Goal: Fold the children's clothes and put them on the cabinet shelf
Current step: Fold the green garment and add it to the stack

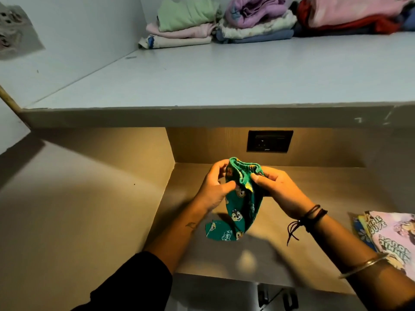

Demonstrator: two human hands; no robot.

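Observation:
Small green children's shorts with a cartoon chipmunk print hang in the air over the lit lower counter. My left hand pinches the left side of the elastic waistband. My right hand grips the right side of the waistband, with dark cords and a metal bangle on that wrist. The legs of the shorts dangle down, one folded outwards at the bottom left. Above, the pale grey cabinet shelf carries folded clothes in stacks at its back.
A pink printed garment lies on the counter at the right edge. A dark wall socket sits in the back panel behind the shorts. The shelf's thick front edge overhangs the counter. A side wall stands at the left.

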